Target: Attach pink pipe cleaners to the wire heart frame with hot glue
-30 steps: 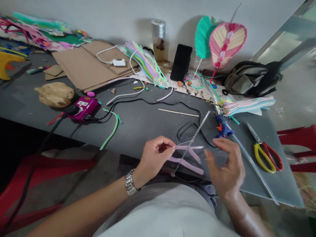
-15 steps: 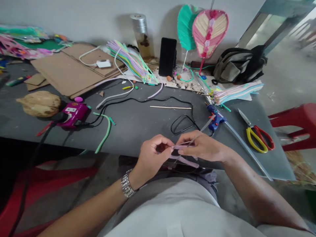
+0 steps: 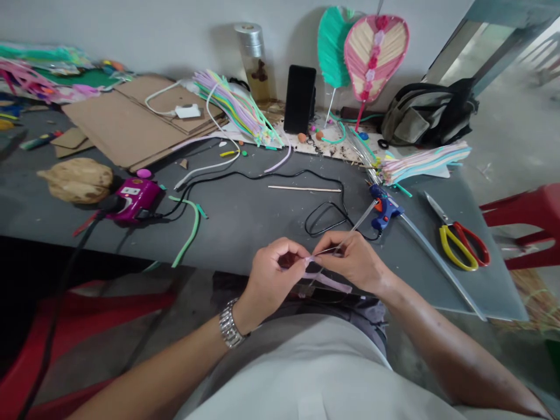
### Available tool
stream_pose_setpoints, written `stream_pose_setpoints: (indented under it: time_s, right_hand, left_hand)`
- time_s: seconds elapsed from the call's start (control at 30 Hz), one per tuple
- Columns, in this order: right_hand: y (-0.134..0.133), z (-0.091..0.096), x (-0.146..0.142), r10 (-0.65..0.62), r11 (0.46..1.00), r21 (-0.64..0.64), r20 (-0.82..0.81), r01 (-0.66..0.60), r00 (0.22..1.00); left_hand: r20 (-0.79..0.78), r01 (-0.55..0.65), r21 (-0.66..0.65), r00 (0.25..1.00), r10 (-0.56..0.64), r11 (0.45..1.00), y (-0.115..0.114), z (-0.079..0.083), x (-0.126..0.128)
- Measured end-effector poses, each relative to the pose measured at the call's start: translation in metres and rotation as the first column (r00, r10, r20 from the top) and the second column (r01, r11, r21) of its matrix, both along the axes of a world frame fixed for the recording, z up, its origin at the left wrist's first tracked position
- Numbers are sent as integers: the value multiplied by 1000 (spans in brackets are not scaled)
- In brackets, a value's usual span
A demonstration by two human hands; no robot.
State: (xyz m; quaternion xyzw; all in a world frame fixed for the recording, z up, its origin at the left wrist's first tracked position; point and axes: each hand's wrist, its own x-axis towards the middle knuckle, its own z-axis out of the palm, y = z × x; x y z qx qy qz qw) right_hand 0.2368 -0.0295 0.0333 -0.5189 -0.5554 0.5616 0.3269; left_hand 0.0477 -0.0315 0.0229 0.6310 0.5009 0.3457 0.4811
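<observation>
My left hand (image 3: 277,274) and my right hand (image 3: 352,262) meet over the near edge of the grey table. Their fingertips pinch a lilac flexible strip (image 3: 330,282) at a join close to a thin transparent rod (image 3: 361,219). The rod slants up and away past my right hand. A second length of strip hangs below my fingers. My left fingers close on the strip, and my right fingers hold the rod and strip together. A metal wristwatch (image 3: 230,324) circles my left wrist.
A blue glue gun (image 3: 384,209) and yellow-and-red scissors (image 3: 461,246) lie to the right, beside a long clear rod (image 3: 437,262). A black cable (image 3: 324,219) loops behind my hands. Cardboard sheets (image 3: 131,125), coloured strip bundles (image 3: 424,164) and a backpack (image 3: 426,114) fill the back.
My right hand has moved in from an open pose beside the strip and now pinches it with the rod. The view has swung slightly left, shifting the table items leftward.
</observation>
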Motion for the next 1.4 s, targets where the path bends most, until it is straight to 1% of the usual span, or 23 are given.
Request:
stream_pose_setpoints:
  time_s: [0.13, 0.2, 0.37, 0.57, 0.77, 0.9, 1.03, 1.23, 1.3, 1.4]
  right_hand:
    - [0, 0, -3, -24, 1000, 8, 43, 24, 999]
    - [-1, 0, -3, -18, 1000, 8, 54, 18, 998]
    - [-1, -1, -6, -37, 998, 46, 46, 35, 998]
    - [0, 0, -8, -60, 997, 55, 51, 58, 997]
    - [1, 0, -6, -56, 998, 44, 51, 54, 997]
    - [1, -2, -6, -50, 998, 34, 50, 49, 998]
    - [1, -2, -5, -26, 998, 64, 60, 22, 998]
    - [4, 2, 0, 9, 998, 63, 117, -16, 993]
    - [5, 2, 1, 13, 999, 48, 132, -19, 991]
    - [5, 2, 2, 31, 999, 12, 126, -32, 992]
  left_hand:
    - [-9, -20, 94, 1000, 21, 995, -3, -1, 0]
    - [-25, -16, 115, 1000, 19, 993, -4, 0, -1]
    - [-25, -10, 60, 1000, 12, 998, -2, 0, -1]
    - [25, -34, -85, 999, 36, 996, 2, -2, 1]
    - [11, -29, -34, 1000, 29, 999, 2, -1, 1]
    - [1, -25, -24, 1000, 25, 999, 2, -3, 1]
    - [24, -12, -47, 1000, 13, 999, 1, -6, 2]
    - [74, 2, -133, 997, 8, 991, 3, -7, 2]
    - [68, 1, -127, 998, 8, 992, 3, -8, 1]
    - [47, 9, -84, 999, -5, 996, 2, -10, 0]
